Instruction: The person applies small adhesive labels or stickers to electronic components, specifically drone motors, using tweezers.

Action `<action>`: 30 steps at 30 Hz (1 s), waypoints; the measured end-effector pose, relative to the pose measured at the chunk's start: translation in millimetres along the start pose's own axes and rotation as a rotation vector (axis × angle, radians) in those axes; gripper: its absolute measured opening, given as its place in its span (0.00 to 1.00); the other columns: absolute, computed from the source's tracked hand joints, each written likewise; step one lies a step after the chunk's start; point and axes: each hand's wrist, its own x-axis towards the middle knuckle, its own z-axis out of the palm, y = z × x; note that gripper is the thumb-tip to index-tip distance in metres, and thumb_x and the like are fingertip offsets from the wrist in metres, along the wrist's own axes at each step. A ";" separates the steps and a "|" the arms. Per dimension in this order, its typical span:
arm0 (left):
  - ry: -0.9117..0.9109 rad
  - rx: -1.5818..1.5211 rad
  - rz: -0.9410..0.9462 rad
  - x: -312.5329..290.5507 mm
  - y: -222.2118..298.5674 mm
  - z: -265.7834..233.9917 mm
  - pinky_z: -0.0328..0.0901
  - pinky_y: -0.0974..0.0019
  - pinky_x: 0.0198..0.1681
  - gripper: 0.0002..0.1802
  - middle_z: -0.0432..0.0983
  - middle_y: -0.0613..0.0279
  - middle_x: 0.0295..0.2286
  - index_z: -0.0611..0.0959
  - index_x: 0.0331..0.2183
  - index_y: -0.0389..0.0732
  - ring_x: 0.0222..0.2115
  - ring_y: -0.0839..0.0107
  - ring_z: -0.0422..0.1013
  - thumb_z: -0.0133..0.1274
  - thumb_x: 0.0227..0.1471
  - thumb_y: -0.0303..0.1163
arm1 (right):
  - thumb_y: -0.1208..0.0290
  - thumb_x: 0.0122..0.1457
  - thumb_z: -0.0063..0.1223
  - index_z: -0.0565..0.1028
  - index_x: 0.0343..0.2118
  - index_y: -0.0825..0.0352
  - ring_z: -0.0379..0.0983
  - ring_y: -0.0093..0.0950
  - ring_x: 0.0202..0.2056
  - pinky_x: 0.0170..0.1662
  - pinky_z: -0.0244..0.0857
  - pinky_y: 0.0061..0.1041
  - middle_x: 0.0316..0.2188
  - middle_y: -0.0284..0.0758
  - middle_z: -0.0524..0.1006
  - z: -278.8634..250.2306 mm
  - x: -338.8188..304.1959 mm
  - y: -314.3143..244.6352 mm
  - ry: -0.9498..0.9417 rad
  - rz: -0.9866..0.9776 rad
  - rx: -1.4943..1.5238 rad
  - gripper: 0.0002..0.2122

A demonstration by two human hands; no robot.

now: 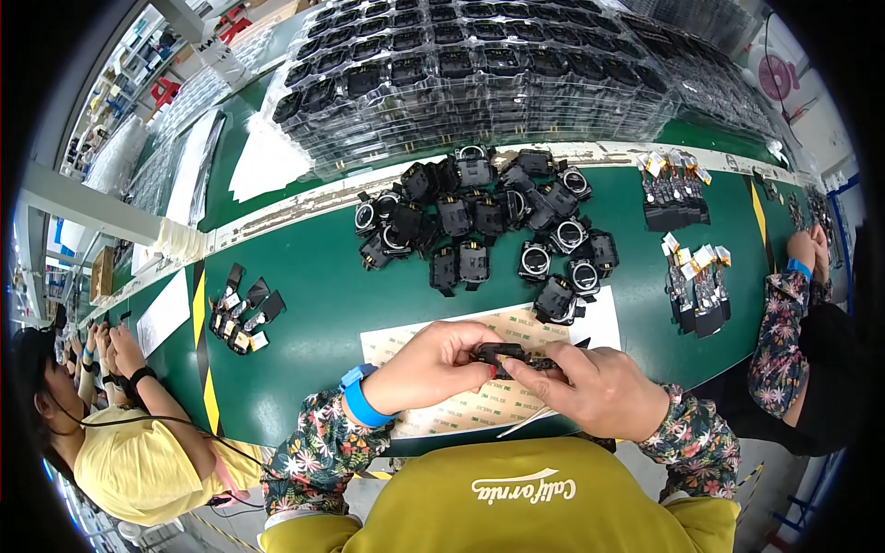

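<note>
My left hand (431,370), with a blue band at the wrist, pinches a small black device housing (501,351) between thumb and fingers. From the other side my right hand (604,392) closes on the same part, its thumb and index finger pressed to it. Fingers hide much of the housing, so its details are unclear. Below the right hand a thin pale tool (524,424) sticks out; whether that hand grips it or it lies on the sheet, I cannot tell. Both hands are above a beige backing sheet (433,419) printed with green marks.
Black housings (454,217), some with round rings, lie heaped beyond my hands. Clear trays (461,64) of black parts are stacked behind. Small flex-cable assemblies lie left (244,313) and right (696,286). Co-workers sit on both sides; one's hand (807,249) is at right.
</note>
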 end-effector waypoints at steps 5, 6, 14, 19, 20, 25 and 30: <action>0.013 0.045 0.000 -0.8 2.3 1.8 0.62 0.78 0.30 0.14 0.73 0.66 0.31 0.76 0.40 0.32 0.27 0.84 0.65 0.48 0.47 0.17 | 0.73 0.48 0.49 0.70 0.50 0.58 0.64 0.19 0.17 0.18 0.65 0.18 0.28 0.31 0.64 -0.4 0.4 -0.2 -0.023 -0.018 0.002 0.22; 0.013 0.045 0.000 -0.9 2.1 2.2 0.62 0.78 0.30 0.14 0.73 0.66 0.31 0.76 0.40 0.32 0.27 0.84 0.65 0.48 0.47 0.17 | 0.73 0.48 0.49 0.69 0.51 0.59 0.64 0.19 0.17 0.18 0.65 0.18 0.28 0.32 0.64 -1.1 0.4 -0.4 -0.037 -0.022 -0.001 0.22; 0.058 0.020 0.052 -2.5 -2.0 7.5 0.65 0.76 0.33 0.15 0.73 0.65 0.33 0.76 0.40 0.32 0.31 0.83 0.67 0.49 0.47 0.16 | 0.73 0.48 0.48 0.68 0.51 0.61 0.65 0.20 0.18 0.18 0.65 0.18 0.28 0.32 0.63 -5.4 2.1 -3.7 -0.090 -0.012 -0.008 0.23; 0.106 0.122 0.063 -4.8 0.7 9.8 0.65 0.76 0.35 0.15 0.73 0.64 0.34 0.77 0.40 0.32 0.33 0.82 0.67 0.49 0.46 0.15 | 0.73 0.48 0.47 0.68 0.51 0.60 0.64 0.20 0.17 0.18 0.64 0.18 0.27 0.32 0.63 -7.1 4.5 -4.1 -0.103 -0.005 -0.009 0.23; 0.114 0.154 0.073 -5.1 0.0 9.9 0.65 0.76 0.35 0.15 0.73 0.64 0.34 0.77 0.40 0.32 0.33 0.82 0.67 0.49 0.46 0.15 | 0.73 0.48 0.47 0.68 0.51 0.60 0.64 0.20 0.17 0.18 0.64 0.18 0.27 0.32 0.63 -8.0 5.2 -4.1 -0.102 -0.004 -0.010 0.23; 0.122 0.195 0.062 -6.2 2.5 9.9 0.65 0.76 0.34 0.14 0.74 0.64 0.33 0.77 0.39 0.32 0.32 0.83 0.67 0.49 0.47 0.16 | 0.73 0.49 0.47 0.68 0.52 0.59 0.63 0.20 0.16 0.18 0.64 0.19 0.27 0.31 0.62 -12.3 8.1 -3.3 -0.097 -0.027 -0.017 0.23; 0.104 0.175 0.058 -6.8 1.9 7.6 0.65 0.76 0.34 0.14 0.74 0.64 0.32 0.77 0.39 0.31 0.32 0.83 0.67 0.49 0.47 0.16 | 0.73 0.49 0.47 0.68 0.52 0.58 0.63 0.20 0.15 0.18 0.64 0.19 0.27 0.31 0.62 -13.3 9.8 -4.1 -0.110 -0.043 -0.043 0.23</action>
